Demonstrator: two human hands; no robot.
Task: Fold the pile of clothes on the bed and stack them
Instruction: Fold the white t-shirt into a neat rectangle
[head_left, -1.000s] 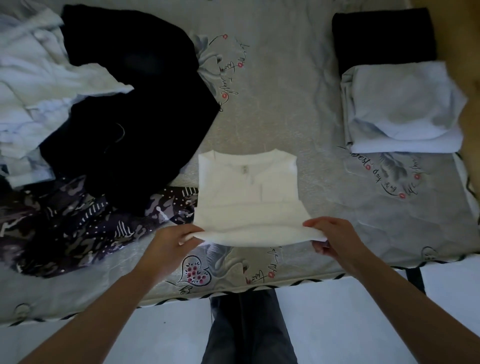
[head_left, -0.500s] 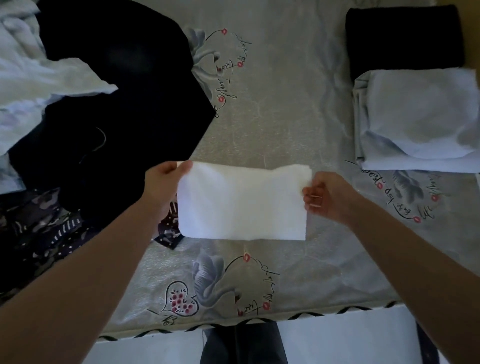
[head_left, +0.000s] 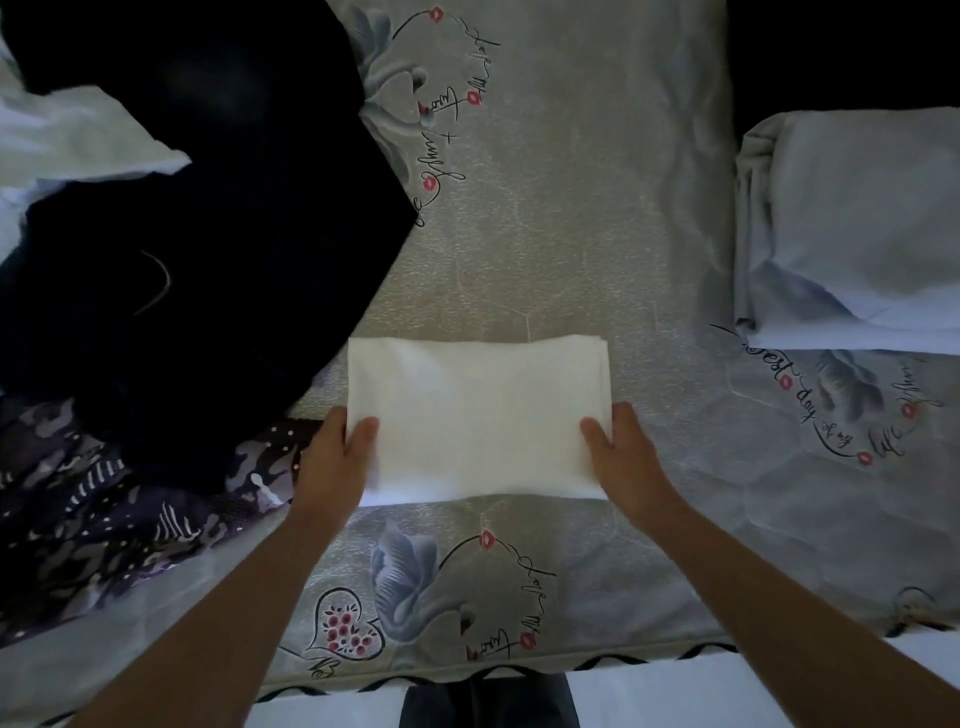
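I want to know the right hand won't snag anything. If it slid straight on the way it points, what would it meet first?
The right hand points up and slightly left along the white shirt's right edge. Beyond the shirt lies only bare bedsheet, so the way looks free; the folded pale stack sits off to its right.

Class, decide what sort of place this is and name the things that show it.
Probably a bedroom: a bed with a printed sheet, an unfolded clothes pile, a folded stack, and hands on a folded white shirt.
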